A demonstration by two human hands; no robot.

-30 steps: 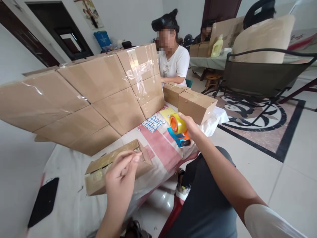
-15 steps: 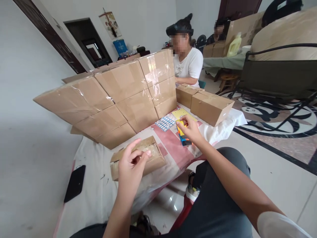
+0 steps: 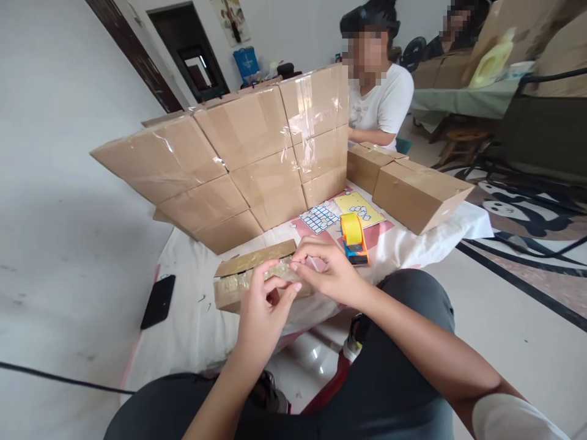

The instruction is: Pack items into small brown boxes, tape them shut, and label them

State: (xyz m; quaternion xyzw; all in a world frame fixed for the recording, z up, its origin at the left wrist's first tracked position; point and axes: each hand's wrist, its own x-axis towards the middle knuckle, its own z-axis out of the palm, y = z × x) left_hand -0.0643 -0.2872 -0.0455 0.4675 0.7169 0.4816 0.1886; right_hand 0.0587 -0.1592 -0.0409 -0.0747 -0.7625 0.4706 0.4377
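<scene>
My left hand (image 3: 268, 305) is raised in front of a small cardboard box (image 3: 228, 296), its fingers curled toward the thumb. Close beside it my right hand (image 3: 328, 269) pinches thumb and forefinger together over the box's right part. Whatever lies between the fingertips of either hand is too thin or too hidden to make out. Shiny clear tape shows on the box, whose right end is partly covered by my hands. To the right of my right hand, a tape dispenser (image 3: 354, 237) with a yellow roll and blue-orange frame stands untouched on the table.
A wall of taped cardboard boxes (image 3: 261, 177) stands behind the small box. A printed sheet (image 3: 320, 219), a yellow sheet (image 3: 370, 211) and more boxes (image 3: 419, 192) lie rightward. A black phone (image 3: 158, 301) rests at left. A person (image 3: 383, 101) in white sits across.
My right hand has left the tape dispenser and come left beside my left hand. The dispenser remains on the table. The view has shifted, and my left hand keeps a similar curled shape.
</scene>
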